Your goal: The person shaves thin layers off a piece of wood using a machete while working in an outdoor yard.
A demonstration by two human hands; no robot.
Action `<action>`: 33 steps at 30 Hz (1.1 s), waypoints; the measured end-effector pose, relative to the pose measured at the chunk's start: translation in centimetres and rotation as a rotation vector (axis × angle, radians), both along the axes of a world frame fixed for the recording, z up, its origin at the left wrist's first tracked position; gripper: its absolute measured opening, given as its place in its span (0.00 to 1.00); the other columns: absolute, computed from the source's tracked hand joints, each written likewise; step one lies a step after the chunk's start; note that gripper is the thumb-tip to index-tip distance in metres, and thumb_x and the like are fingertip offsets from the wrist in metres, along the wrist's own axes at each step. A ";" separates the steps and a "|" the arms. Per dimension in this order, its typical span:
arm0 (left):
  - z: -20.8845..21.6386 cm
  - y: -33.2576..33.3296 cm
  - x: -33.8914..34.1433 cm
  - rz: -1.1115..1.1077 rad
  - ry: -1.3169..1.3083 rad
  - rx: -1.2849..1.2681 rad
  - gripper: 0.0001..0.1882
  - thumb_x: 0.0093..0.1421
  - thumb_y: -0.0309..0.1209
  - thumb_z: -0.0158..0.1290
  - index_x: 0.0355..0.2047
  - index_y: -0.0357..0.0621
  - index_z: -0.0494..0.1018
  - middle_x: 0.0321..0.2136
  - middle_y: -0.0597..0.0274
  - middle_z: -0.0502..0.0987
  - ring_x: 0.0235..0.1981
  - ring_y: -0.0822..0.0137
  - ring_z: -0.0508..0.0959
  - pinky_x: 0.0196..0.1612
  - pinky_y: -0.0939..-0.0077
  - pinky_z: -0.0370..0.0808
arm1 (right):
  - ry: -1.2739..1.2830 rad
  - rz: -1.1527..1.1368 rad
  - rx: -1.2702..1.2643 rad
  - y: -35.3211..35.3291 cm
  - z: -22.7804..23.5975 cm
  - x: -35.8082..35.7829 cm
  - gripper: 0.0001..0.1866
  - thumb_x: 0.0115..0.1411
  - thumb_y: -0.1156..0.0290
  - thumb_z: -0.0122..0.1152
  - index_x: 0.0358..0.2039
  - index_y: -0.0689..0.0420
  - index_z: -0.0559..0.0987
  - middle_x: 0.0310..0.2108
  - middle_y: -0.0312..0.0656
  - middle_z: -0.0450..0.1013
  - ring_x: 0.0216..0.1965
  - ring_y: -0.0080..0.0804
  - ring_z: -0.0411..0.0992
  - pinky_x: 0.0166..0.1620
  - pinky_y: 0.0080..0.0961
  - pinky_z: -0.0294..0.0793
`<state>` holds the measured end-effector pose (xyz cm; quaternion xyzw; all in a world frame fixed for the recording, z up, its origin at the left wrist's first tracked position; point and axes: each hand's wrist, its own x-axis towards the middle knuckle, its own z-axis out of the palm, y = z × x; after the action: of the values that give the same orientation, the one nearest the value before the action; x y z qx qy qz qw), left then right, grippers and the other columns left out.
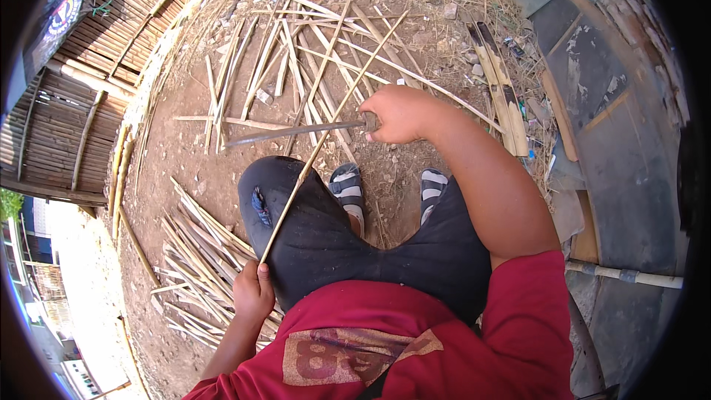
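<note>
My left hand [254,290] is closed around the lower end of a long, thin bamboo strip [304,170]. The strip slants up and away across my left thigh, its far end over the scattered strips. In front of my knees, my right hand [398,113] grips the short handle of a machete [270,135]. Its long dark blade points left and crosses the strip just beyond my left knee. Whether the blade touches the strip I cannot tell.
Loose bamboo strips [296,78] lie crisscrossed on the dirt ahead. A denser pile of strips [196,263] lies at my left. Split planks [498,89] and dark sheets [622,126] are on the right. A bamboo slat wall [111,15] stands at far left.
</note>
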<state>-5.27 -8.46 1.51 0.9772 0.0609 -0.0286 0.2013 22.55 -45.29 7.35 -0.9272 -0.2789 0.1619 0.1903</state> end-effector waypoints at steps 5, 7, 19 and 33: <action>-0.7 0.2 0.8 0.017 0.021 0.036 0.22 0.74 0.42 0.40 0.30 0.36 0.68 0.22 0.37 0.74 0.27 0.32 0.74 0.30 0.44 0.68 | 0.071 -0.284 0.100 -3.8 -4.5 2.8 0.30 0.51 0.59 0.73 0.53 0.59 0.80 0.47 0.55 0.79 0.49 0.50 0.78 0.52 0.41 0.76; -0.4 0.1 0.5 0.043 0.037 0.025 0.22 0.74 0.42 0.40 0.30 0.37 0.68 0.22 0.37 0.74 0.27 0.32 0.75 0.31 0.44 0.69 | 0.075 -0.376 0.145 -3.8 -3.2 2.8 0.36 0.52 0.57 0.74 0.59 0.61 0.76 0.52 0.56 0.77 0.51 0.53 0.77 0.56 0.36 0.75; -0.2 -0.6 0.2 0.015 -0.023 0.076 0.21 0.74 0.42 0.40 0.30 0.37 0.67 0.22 0.37 0.74 0.27 0.32 0.74 0.30 0.42 0.68 | 0.048 -0.247 -0.043 -4.4 -1.4 1.7 0.33 0.51 0.57 0.72 0.56 0.60 0.78 0.49 0.59 0.77 0.53 0.52 0.76 0.57 0.40 0.74; 0.1 -0.3 0.0 0.036 -0.011 0.072 0.23 0.74 0.43 0.40 0.29 0.37 0.68 0.23 0.37 0.74 0.28 0.32 0.75 0.32 0.43 0.69 | 0.036 -0.269 0.075 -3.6 -1.4 1.9 0.31 0.51 0.63 0.69 0.56 0.60 0.78 0.48 0.55 0.79 0.50 0.48 0.78 0.53 0.38 0.77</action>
<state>-5.24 -8.80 1.57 0.9827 0.0785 -0.0175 0.1668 24.44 -48.91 5.92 -0.9454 -0.1543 0.1411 0.2499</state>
